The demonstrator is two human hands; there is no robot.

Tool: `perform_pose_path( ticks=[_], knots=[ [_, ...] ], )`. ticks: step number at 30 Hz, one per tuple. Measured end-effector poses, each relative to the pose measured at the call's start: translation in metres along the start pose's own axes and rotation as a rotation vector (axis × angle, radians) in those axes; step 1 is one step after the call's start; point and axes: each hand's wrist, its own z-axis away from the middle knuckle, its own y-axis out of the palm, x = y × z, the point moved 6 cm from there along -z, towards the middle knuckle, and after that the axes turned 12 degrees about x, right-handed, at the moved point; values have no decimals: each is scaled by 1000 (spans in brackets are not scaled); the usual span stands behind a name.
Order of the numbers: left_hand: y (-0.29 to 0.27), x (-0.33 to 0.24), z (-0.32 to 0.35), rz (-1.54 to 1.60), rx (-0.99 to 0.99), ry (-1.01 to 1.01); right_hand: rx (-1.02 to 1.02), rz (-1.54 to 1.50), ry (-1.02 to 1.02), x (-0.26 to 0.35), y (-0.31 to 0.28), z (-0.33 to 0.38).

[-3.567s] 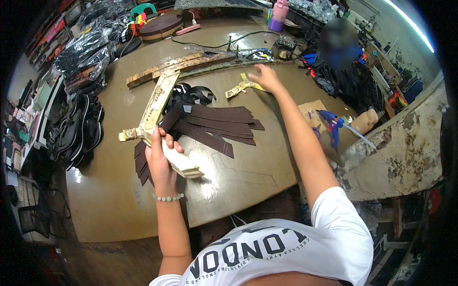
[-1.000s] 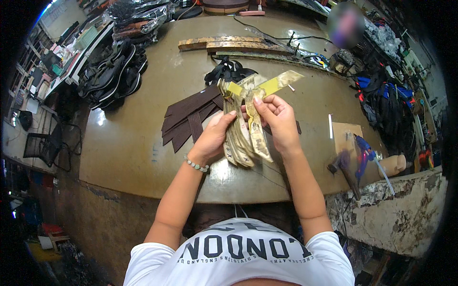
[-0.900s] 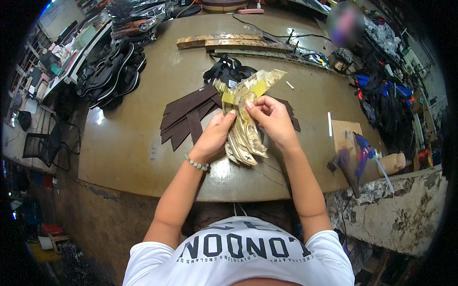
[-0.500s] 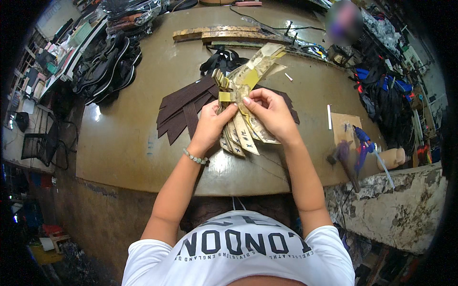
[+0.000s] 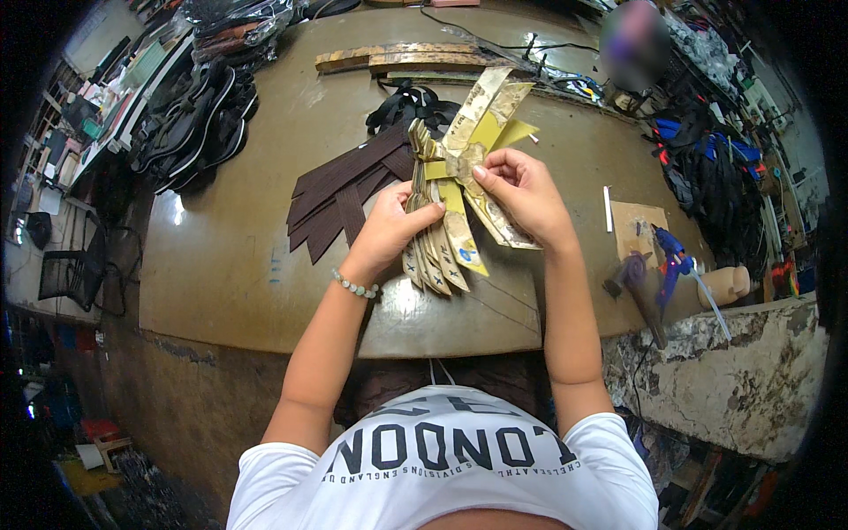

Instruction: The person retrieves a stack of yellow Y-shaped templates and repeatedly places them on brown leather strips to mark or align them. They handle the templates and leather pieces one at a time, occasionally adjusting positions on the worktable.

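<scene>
Hands point(image 5: 459, 212) gripping fanned tan strips point(image 5: 455, 190)

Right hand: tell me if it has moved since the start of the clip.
Yes. The right hand was stretched out to the far side of the table; it is now pulled in, holding the bundle of tan strips near the table's front edge.

Yellowish strips point(image 5: 450, 221): stiff, card-like, possibly paper-backed. Dark brown strips point(image 5: 340, 190): matt, leathery. Worktable point(image 5: 230, 256): smooth, slightly glossy. Bracelet point(image 5: 355, 286): glossy beads.
</scene>
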Motion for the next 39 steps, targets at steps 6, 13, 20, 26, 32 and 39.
perform_pose_path(
  ticks=[6,13,20,26,32,39],
  knots=[
    [-18,-15,8,-818,-116,-291,150,82,175,-11,17,4],
    [-47,-47,23,-937,-580,-17,-175,-56,69,-28,11,-5],
    [-34,-11,17,-1295,-562,-167,-56,-90,68,-57,67,-18],
    [-32,4,10,-1393,-511,-193,-112,145,106,-50,68,-26],
    [-48,9,9,-1200,-450,-60,-186,87,45,-54,73,-27],
    [-22,3,11,-1346,-532,-77,-145,15,73,-66,72,-27]
  ],
)
